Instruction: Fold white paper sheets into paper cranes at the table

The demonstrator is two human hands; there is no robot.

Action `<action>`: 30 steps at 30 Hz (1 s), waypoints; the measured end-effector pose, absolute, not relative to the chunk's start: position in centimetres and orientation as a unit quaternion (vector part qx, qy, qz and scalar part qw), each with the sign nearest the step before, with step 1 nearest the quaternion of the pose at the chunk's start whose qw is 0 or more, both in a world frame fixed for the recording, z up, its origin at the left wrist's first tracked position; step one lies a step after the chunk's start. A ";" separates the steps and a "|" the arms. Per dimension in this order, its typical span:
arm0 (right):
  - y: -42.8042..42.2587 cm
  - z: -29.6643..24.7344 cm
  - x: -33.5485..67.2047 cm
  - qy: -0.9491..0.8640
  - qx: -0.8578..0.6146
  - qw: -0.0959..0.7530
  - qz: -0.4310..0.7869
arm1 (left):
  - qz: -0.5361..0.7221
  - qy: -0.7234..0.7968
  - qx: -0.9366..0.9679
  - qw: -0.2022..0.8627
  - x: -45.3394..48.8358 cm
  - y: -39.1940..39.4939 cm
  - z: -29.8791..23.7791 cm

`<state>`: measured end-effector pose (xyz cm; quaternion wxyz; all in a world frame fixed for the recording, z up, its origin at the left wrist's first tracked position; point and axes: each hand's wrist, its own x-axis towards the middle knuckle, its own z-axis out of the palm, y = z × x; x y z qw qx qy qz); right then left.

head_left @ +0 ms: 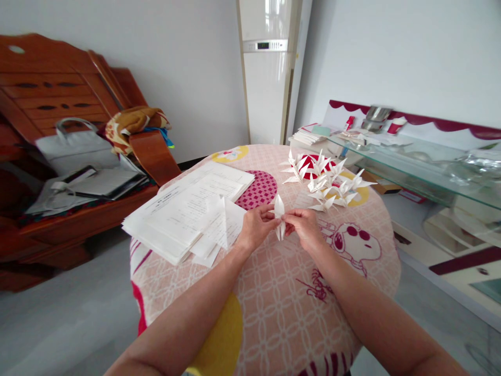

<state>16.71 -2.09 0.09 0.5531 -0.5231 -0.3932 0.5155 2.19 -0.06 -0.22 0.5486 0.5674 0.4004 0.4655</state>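
Observation:
Between both hands is a small folded white paper piece (279, 207), long and pointed at its upper and lower ends, held upright above the table. My left hand (257, 225) pinches it from the left, fingers closed on its side. From the right, my right hand (304, 225) grips it with thumb and fingertips. Beyond my right hand, several finished white origami cranes (324, 180) stand in a cluster on the cloth. Left of my left hand lie creased loose sheets (225, 219) beside a stack of printed paper (172, 209).
A patterned pink cloth (266, 313) covers the round table. On the right stands a glass-shelved cabinet (438, 172) with a red cup (396, 125) and metal pots (376, 117). A wooden bench (58, 94) at left carries a grey bag (74, 146). A tall air conditioner (265, 89) stands behind.

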 end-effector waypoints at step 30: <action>-1.8 -1.1 17.0 -0.484 -0.504 0.542 0.466 | 0.467 0.413 0.503 0.599 2.0 0.2 -0.5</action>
